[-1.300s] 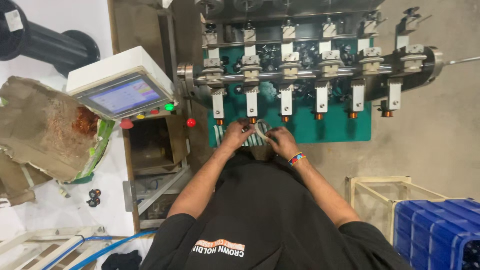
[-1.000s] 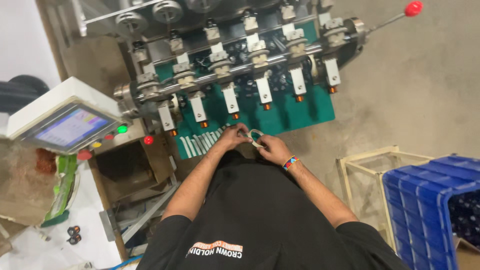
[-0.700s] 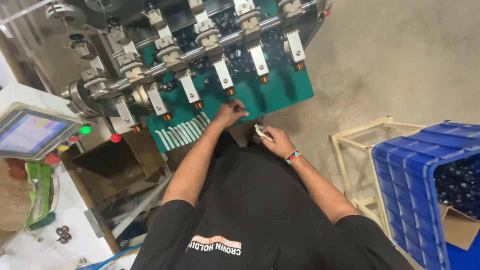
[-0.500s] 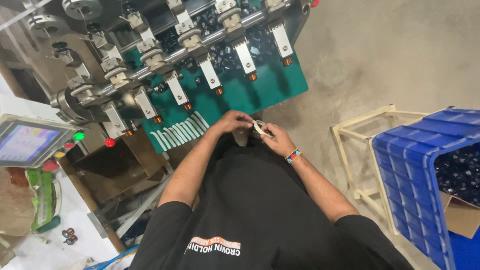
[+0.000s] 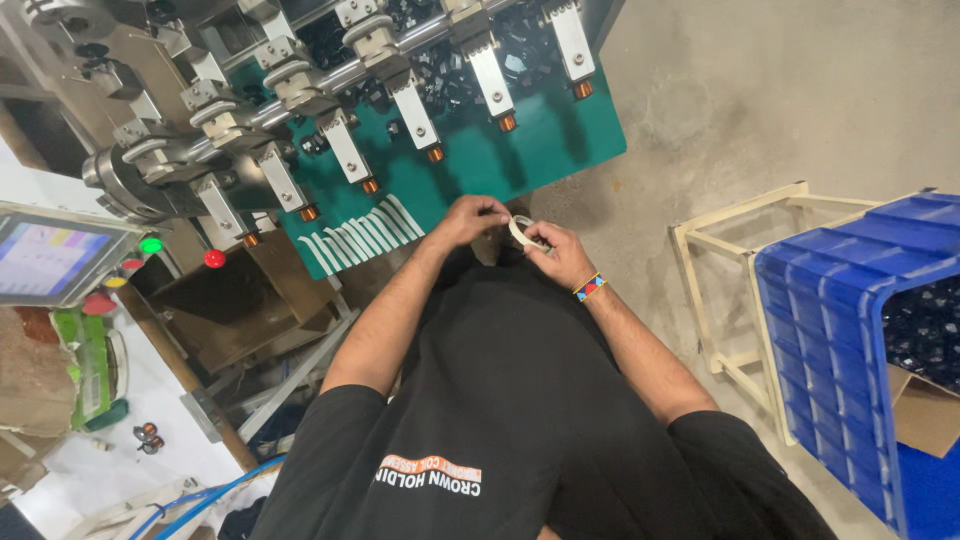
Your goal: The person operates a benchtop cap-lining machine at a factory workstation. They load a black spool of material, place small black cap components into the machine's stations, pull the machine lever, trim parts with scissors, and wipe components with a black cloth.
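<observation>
A stack of blue plastic crates (image 5: 850,330) stands at the right beside a cream metal frame (image 5: 735,290), an open brown cardboard box (image 5: 925,410) against it. At the left sit a touchscreen panel (image 5: 50,255) and a green-labelled packet (image 5: 85,360). Below the green machine plate (image 5: 560,140), the left hand (image 5: 470,215) and right hand (image 5: 560,255) meet: a small white ring of tape (image 5: 522,232) is pinched between their curled fingertips, just in front of the black shirt (image 5: 500,400).

Tape roll (image 5: 524,232): small, whitish ring, held tilted between both hands just below the green panel (image 5: 560,140).
</observation>
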{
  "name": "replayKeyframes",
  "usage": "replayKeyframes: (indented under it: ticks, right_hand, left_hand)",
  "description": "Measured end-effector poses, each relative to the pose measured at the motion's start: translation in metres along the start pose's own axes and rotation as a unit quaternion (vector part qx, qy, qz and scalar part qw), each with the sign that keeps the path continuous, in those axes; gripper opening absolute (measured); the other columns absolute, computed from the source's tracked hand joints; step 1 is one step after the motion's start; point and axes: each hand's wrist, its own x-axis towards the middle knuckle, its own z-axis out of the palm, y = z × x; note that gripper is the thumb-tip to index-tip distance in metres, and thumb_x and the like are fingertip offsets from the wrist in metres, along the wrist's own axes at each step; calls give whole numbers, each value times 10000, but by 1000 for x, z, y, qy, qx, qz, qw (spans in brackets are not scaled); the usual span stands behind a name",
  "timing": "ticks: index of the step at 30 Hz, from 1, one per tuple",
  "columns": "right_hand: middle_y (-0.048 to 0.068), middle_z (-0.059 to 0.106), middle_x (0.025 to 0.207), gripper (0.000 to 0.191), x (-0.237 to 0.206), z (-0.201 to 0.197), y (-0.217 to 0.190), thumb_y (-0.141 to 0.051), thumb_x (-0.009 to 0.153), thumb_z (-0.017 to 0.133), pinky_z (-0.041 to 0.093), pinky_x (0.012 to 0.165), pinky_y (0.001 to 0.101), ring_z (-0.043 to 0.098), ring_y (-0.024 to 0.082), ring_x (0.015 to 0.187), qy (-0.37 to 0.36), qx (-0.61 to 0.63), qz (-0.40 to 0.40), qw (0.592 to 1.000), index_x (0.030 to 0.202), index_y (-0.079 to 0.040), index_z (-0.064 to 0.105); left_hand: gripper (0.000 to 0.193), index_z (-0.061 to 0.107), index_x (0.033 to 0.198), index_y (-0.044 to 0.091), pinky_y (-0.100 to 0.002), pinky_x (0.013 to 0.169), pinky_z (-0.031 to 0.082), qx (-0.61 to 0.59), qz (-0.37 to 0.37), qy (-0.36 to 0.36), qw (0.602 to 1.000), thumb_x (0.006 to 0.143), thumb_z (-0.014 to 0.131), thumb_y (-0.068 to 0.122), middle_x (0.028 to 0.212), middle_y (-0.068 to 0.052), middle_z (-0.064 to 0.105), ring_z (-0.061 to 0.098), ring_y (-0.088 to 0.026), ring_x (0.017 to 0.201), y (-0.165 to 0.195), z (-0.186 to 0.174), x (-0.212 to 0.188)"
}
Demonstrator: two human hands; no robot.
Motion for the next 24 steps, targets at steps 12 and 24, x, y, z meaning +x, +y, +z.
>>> replayKeyframes:
  ticks: [12,24]
  right_hand:
    - [59,691,784,244,11,-9,1,-230,940,701,522,614,307,640,112,654,-5,-10,68,998,1053,-14,687]
    - [10,599,648,433,65,-17,-18,-377,1060,502,468,507,289,558,102,540,51,131,304,942,913,-35,724]
  left_hand:
    - [393,640,879,65,-349,681,530,181,34,73,980,731,917,300,816,-63,695,630,-178,748,-1,16,22]
    - [197,672,844,80,-502,747,522,365,77,310,875,807,840,176,1046,-133,635,663,-368,917,55,-1,78]
